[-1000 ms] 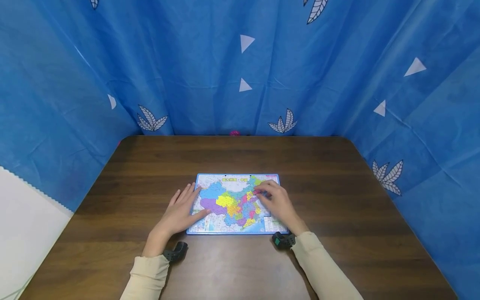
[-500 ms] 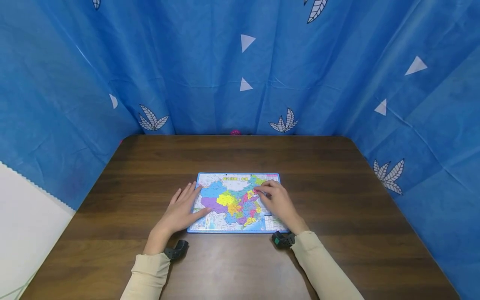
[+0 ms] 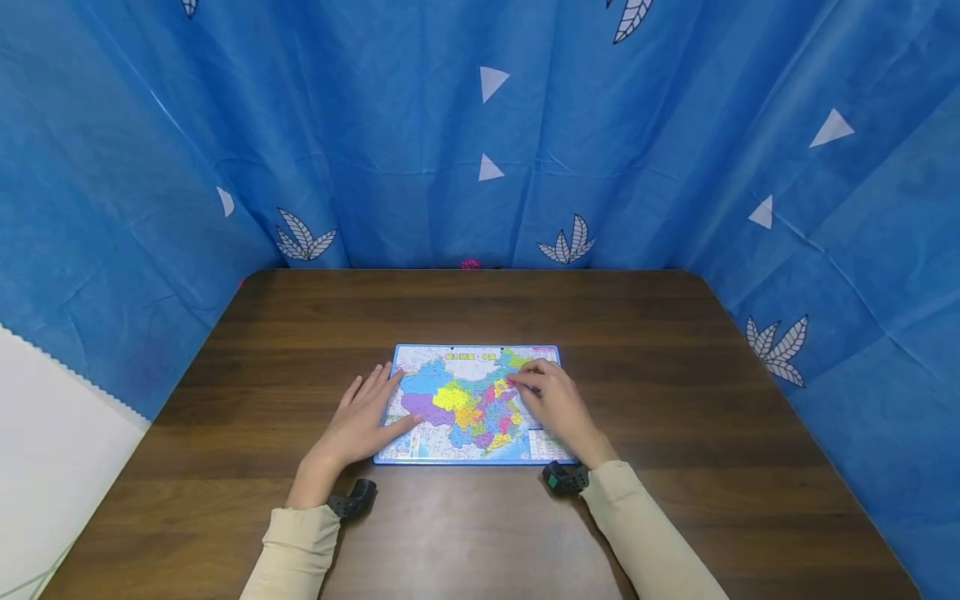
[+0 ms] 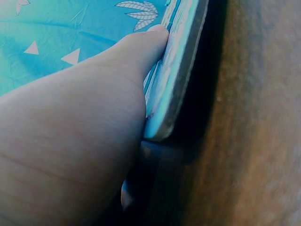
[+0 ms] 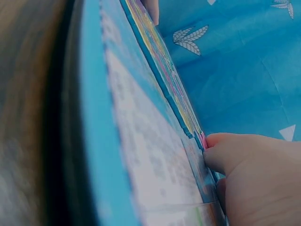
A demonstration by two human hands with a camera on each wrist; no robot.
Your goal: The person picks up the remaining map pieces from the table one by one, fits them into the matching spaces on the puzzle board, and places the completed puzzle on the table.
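Note:
A magnetic map puzzle of China [image 3: 480,454], with coloured province pieces and a blue border, lies flat on the table. My left hand [image 3: 362,427] rests on its left side, fingers spread and thumb straight across the lower left of the map. At the map's upper right, my right hand [image 3: 553,400] pinches a small pink puzzle piece [image 5: 203,140] between thumb and forefinger. In the right wrist view the piece sits right at the raised layer of pieces, mostly covered by the fingertips. The left wrist view shows the left thumb [image 4: 150,42] on the board's surface.
The brown wooden table [image 3: 480,312] extends around the board on every side. A blue curtain [image 3: 420,133] with white leaves and triangles hangs behind and beside it. Each wrist wears a black camera band, and a white surface [image 3: 52,450] shows at the left.

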